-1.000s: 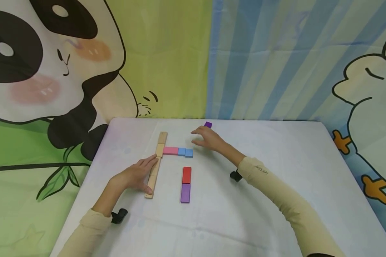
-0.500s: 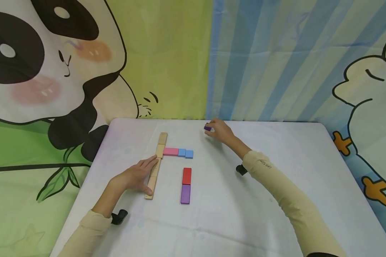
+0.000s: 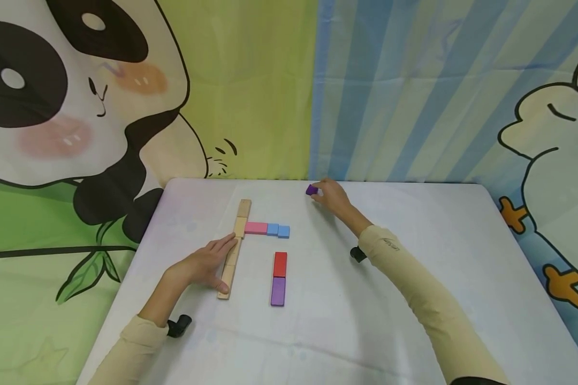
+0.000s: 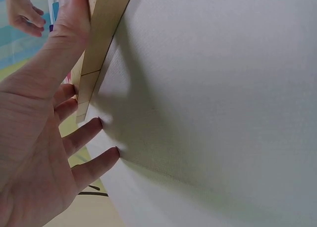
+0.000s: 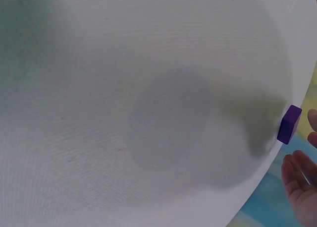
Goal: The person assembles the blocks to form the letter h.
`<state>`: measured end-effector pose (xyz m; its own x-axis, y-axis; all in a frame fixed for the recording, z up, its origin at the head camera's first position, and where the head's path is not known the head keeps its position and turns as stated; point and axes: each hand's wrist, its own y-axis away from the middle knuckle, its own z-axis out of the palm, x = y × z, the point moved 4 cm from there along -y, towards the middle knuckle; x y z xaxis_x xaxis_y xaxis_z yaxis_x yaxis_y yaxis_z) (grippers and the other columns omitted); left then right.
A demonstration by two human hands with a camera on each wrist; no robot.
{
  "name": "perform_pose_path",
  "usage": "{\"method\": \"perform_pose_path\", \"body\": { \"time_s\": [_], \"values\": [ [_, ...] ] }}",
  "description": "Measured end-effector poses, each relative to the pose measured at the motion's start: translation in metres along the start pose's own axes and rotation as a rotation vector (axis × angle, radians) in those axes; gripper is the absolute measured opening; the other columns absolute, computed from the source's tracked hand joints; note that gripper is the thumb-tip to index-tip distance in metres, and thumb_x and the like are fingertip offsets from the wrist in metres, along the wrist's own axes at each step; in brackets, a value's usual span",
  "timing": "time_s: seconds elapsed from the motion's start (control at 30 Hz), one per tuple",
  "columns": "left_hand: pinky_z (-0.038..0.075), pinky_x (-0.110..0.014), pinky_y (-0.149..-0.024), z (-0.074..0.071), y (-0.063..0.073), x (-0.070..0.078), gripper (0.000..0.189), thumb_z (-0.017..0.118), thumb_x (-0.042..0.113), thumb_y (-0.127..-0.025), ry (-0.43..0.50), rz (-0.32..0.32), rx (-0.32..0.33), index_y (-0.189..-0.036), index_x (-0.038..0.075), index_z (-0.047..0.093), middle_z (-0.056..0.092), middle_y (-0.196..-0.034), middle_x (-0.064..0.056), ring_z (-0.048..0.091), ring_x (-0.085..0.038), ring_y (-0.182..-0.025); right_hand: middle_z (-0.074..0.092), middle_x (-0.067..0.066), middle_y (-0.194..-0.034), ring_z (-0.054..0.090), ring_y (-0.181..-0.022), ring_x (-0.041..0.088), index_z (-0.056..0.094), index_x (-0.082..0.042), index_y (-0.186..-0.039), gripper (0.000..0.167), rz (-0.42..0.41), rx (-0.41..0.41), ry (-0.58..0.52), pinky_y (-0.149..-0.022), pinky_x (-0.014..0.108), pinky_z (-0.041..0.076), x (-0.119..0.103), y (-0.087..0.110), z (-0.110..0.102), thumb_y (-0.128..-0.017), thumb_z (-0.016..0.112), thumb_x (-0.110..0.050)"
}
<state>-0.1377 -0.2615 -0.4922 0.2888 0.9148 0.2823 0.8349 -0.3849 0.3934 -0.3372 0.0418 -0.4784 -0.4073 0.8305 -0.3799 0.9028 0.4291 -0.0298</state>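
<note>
My left hand (image 3: 202, 264) rests with straight, spread fingers along a row of plain wooden blocks (image 3: 230, 256). Its thumb lies on the row's near end; in the left wrist view the thumb presses the wooden block (image 4: 106, 24) and two fingertips touch the table. A pink block (image 3: 256, 228) and two small blue blocks (image 3: 278, 230) extend rightward from the row. At the table's far edge is a small dark purple block (image 3: 311, 190). My right hand (image 3: 333, 197) is beside it, and in the right wrist view its fingers are parted, just off the purple block (image 5: 289, 125).
A red block (image 3: 280, 264) and a lighter purple block (image 3: 278, 291) lie end to end in the middle of the white table (image 3: 414, 224). Behind the table hangs a printed cloth (image 3: 250, 91) with cartoon animals. Each wrist carries a black camera (image 3: 179, 325).
My right hand has reached away to the far edge and closed around the dark purple block, then its fingers have eased back. The block has shifted slightly. My left hand stays put.
</note>
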Motion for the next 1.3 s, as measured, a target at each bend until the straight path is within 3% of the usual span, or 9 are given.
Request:
{"method": "perform_pose_path", "body": {
  "time_s": [0.43, 0.87, 0.97, 1.1, 1.2, 1.3],
  "values": [
    [0.037, -0.058, -0.109, -0.001, -0.001, -0.001, 0.127, 0.082, 0.057, -0.06, -0.014, 0.016, 0.014, -0.155, 0.005, 0.015, 0.012, -0.163, -0.013, 0.026, -0.04, -0.144, 0.064, 0.02, -0.118, 0.062, -0.108, 0.033, 0.068, 0.0, -0.117, 0.03, 0.04, -0.002, 0.015, -0.095, 0.043, 0.051, 0.006, -0.009, 0.012, -0.092, 0.066, -0.017],
    [0.036, -0.058, -0.109, -0.001, -0.003, -0.002, 0.127, 0.081, 0.058, -0.06, -0.017, 0.019, 0.015, -0.155, 0.005, 0.015, 0.011, -0.163, -0.012, 0.026, -0.039, -0.144, 0.067, 0.021, -0.106, 0.062, -0.102, 0.033, 0.067, 0.005, -0.098, 0.012, -0.033, 0.061, -0.048, -0.09, 0.044, 0.052, 0.0, -0.01, 0.015, -0.091, 0.061, -0.003],
    [0.036, -0.059, -0.109, -0.001, -0.003, -0.002, 0.127, 0.081, 0.057, -0.06, -0.017, 0.024, 0.024, -0.154, 0.005, 0.015, 0.012, -0.163, -0.013, 0.027, -0.04, -0.144, 0.067, 0.02, -0.105, 0.062, -0.1, 0.032, 0.068, 0.004, -0.098, 0.013, -0.093, 0.086, -0.126, -0.089, 0.043, 0.052, -0.01, -0.003, 0.014, -0.089, 0.063, -0.003],
    [0.035, -0.059, -0.109, 0.001, -0.003, -0.002, 0.127, 0.082, 0.057, -0.06, -0.009, 0.023, 0.021, -0.154, 0.004, 0.015, 0.013, -0.163, -0.014, 0.026, -0.04, -0.144, 0.067, 0.017, -0.099, 0.063, -0.091, 0.027, 0.069, 0.003, -0.096, 0.013, -0.281, 0.12, -0.225, -0.082, 0.038, 0.054, -0.035, 0.02, 0.015, -0.087, 0.069, -0.006],
    [0.033, -0.058, -0.111, 0.002, -0.003, -0.003, 0.127, 0.082, 0.057, -0.061, -0.005, 0.018, 0.007, -0.155, 0.005, 0.014, 0.011, -0.163, -0.013, 0.024, -0.039, -0.145, 0.067, 0.015, -0.097, 0.064, -0.088, 0.024, 0.069, 0.001, -0.096, 0.013, -0.456, 0.095, -0.258, -0.08, 0.034, 0.056, -0.057, 0.042, 0.019, -0.086, 0.071, -0.007],
    [0.033, -0.058, -0.111, 0.002, -0.002, -0.002, 0.127, 0.082, 0.057, -0.061, -0.012, 0.017, 0.005, -0.155, 0.005, 0.014, 0.011, -0.163, -0.013, 0.025, -0.039, -0.145, 0.067, 0.012, -0.1, 0.064, -0.091, 0.021, 0.069, 0.0, -0.098, 0.013, -0.556, 0.023, -0.258, -0.082, 0.031, 0.056, -0.073, 0.063, 0.025, -0.086, 0.07, -0.006]
  ]
}}
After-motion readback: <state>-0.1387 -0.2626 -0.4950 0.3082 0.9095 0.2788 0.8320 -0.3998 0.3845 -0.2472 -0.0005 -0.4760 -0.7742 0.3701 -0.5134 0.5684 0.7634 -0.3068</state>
